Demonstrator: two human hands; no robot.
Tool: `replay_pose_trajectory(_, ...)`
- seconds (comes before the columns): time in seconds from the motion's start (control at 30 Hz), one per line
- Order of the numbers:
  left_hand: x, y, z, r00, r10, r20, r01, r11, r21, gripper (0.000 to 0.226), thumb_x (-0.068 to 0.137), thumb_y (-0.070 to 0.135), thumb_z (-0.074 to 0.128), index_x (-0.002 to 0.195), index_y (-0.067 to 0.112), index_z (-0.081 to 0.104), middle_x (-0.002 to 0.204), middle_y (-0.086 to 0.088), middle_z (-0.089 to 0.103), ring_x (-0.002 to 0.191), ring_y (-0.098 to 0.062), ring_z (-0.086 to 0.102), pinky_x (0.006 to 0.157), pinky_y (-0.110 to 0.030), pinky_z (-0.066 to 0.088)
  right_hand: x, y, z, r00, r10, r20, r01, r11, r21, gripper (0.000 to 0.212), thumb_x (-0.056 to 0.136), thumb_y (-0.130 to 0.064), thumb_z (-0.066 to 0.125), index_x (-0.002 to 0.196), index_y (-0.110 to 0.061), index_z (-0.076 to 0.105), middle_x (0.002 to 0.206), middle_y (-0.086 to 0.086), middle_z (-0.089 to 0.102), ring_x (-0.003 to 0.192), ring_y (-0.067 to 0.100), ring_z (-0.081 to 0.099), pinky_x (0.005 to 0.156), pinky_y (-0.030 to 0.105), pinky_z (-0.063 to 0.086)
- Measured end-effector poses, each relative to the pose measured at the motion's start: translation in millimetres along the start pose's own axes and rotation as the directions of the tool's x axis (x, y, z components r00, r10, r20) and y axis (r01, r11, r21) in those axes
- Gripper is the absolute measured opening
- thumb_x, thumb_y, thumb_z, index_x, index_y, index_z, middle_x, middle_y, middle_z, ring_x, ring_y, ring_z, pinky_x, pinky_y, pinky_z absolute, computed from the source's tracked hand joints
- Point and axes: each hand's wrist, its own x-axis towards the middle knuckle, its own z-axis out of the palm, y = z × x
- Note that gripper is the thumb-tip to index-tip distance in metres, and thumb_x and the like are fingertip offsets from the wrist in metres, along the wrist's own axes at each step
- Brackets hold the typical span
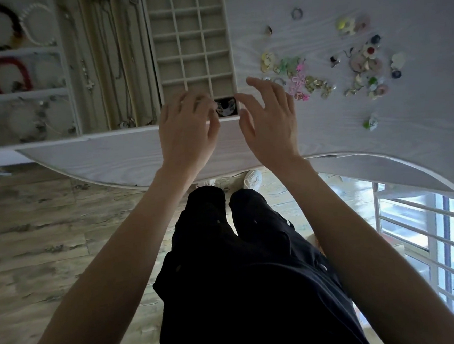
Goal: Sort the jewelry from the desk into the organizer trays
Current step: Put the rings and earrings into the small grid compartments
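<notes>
Beige felt lines the grid tray (190, 44), and almost every cell in it looks empty, so the risk for you is less about room than about aim: the cells are small and close, and a piece let go from above a divider could bounce into the wrong one or onto the pale surface (352, 141). Your left hand (187, 126) hovers over the near row with its fingers curled inward; whether they pinch anything I cannot tell. Your right hand (269, 116) has its fingers spread and loose, holding nothing. Between them, the near-right cell holds a dark piece with silvery detail (225, 106). Most of the loose jewelry (319, 80) lies scattered on the surface to your right: small, glossy, enamelled flowers, gold bits, rings, many touching, so you could lift a neighbour along with your pick.
</notes>
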Motion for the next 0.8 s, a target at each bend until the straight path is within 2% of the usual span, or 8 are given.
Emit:
replay_pose_trajectory(0.17,3.3,31.9,-19.8,0.983,-0.186,0.005,0.18,0.943,-0.28,0.018,0.095,0.026,0.05,0.096,0.012,0.061,0.087,0.002,0.067,0.08,-0.008,0.062,0.073,-0.017,0.043,-17.1,10.6,-52.5,0.968,0.253,-0.003,-0.238,0.915,0.326,0.03,0.091,-0.012,0.05,0.119,-0.01,0.059,0.101,-0.001,0.068,0.084,-0.001,0.057,0.072,0.023,0.045)
replay_pose_trajectory(0.27,8.9,70.1,-22.4,0.982,-0.142,0.127,0.19,0.709,-0.679,0.009,0.096,0.019,0.05,0.096,0.013,0.057,0.085,0.004,0.066,0.079,-0.006,0.064,0.075,-0.019,0.05,-37.0,31.4,-77.5,0.956,0.294,0.011,-0.28,0.898,0.338,0.028,0.092,-0.014,0.048,0.117,-0.01,0.058,0.087,-0.004,0.071,0.069,0.004,0.063,0.059,0.02,0.047)
replay_pose_trajectory(0.33,16.0,99.9,-10.6,0.947,-0.109,0.303,0.313,0.537,-0.784,0.004,0.094,0.015,0.052,0.095,0.016,0.055,0.083,0.005,0.065,0.078,-0.007,0.064,0.076,-0.022,0.051,-52.4,56.4,-85.8,0.941,0.338,0.027,-0.33,0.892,0.311,0.026,0.091,-0.019,0.046,0.11,-0.012,0.062,0.084,-0.003,0.071,0.071,0.012,0.067,0.061,0.032,0.055)
replay_pose_trajectory(0.37,20.0,112.8,-1.3,0.92,-0.095,0.381,0.371,0.523,-0.767,0.004,0.092,0.015,0.055,0.094,0.019,0.056,0.083,0.006,0.065,0.077,-0.006,0.063,0.076,-0.021,0.05,-59.9,71.0,-87.2,0.928,0.372,0.037,-0.366,0.886,0.286,0.024,0.091,-0.019,0.047,0.106,-0.013,0.065,0.084,-0.002,0.071,0.071,0.014,0.067,0.061,0.036,0.056)
replay_pose_trajectory(0.43,29.6,138.6,23.5,0.892,-0.031,0.451,0.36,0.651,-0.668,0.005,0.091,0.016,0.059,0.095,0.019,0.059,0.084,0.009,0.064,0.076,-0.004,0.062,0.074,-0.017,0.048,-74.6,104.7,-90.9,0.883,0.465,0.061,-0.465,0.854,0.231,0.019,0.089,-0.017,0.052,0.1,-0.016,0.068,0.085,-0.002,0.071,0.071,0.015,0.066,0.063,0.038,0.056)
replay_pose_trajectory(0.53,41.4,168.1,55.7,0.884,0.144,0.444,0.142,0.824,-0.549,0.013,0.092,0.016,0.058,0.104,0.012,0.062,0.095,0.004,0.065,0.081,-0.006,0.06,0.077,-0.017,0.049,-89.6,149.7,-91.6,0.818,0.572,0.053,-0.57,0.795,0.207,0.016,0.088,-0.013,0.058,0.098,-0.017,0.069,0.089,0.0,0.069,0.071,0.015,0.065,0.067,0.04,0.056)
replay_pose_trajectory(0.67,55.3,222.8,95.1,0.843,0.292,0.452,-0.092,0.906,-0.413,0.028,0.091,0.022,0.059,0.117,0.011,0.058,0.111,-0.005,0.06,0.098,-0.018,0.058,0.084,-0.029,0.047,-100.8,209.5,-91.1,0.754,0.651,0.092,-0.656,0.736,0.167,0.025,0.085,-0.015,0.065,0.109,-0.015,0.064,0.102,0.004,0.065,0.08,0.018,0.063,0.074,0.034,0.053)
replay_pose_trajectory(0.8,62.3,249.3,117.2,0.845,0.223,0.486,-0.141,0.97,-0.199,0.031,0.088,0.023,0.06,0.118,0.014,0.055,0.118,-0.006,0.053,0.111,-0.022,0.05,0.082,-0.036,0.048,-93.0,235.3,-82.4,0.752,0.611,0.247,-0.649,0.751,0.119,0.046,0.081,-0.023,0.069,0.125,-0.02,0.055,0.119,0.009,0.053,0.103,0.025,0.057,0.085,0.034,0.046)
